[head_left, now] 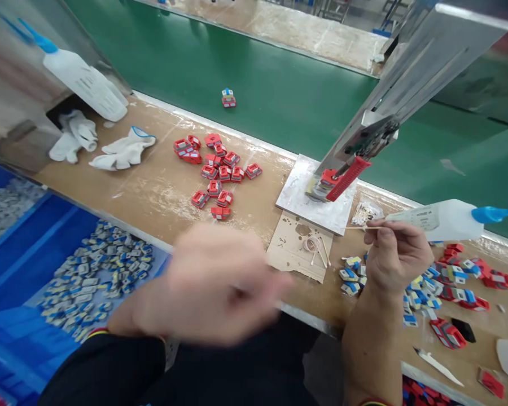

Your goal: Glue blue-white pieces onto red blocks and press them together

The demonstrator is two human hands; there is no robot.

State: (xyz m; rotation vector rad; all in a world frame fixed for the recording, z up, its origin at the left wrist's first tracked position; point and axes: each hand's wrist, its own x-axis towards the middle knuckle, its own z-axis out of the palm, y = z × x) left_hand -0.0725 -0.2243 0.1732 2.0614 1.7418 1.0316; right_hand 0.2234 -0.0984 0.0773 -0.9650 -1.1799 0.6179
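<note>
Left of the pale square metal plate, red-and-grey plastic blocks lie loose on the brown worktop. Also left of the plate but nearer the wearer, the left hand is curled and badly blurred; whether its fingers grasp anything, I cannot tell. In front of the plate lies a stained cardboard scrap. Right of the plate, the right hand pinches a thin, pale, apparently wooden stick, its free end just beside the plate's near-right corner. The stick should be almost weightless, stiff yet easily snapped, probably not slippery if dry; a light pinch well back from that free end suits it.
</note>
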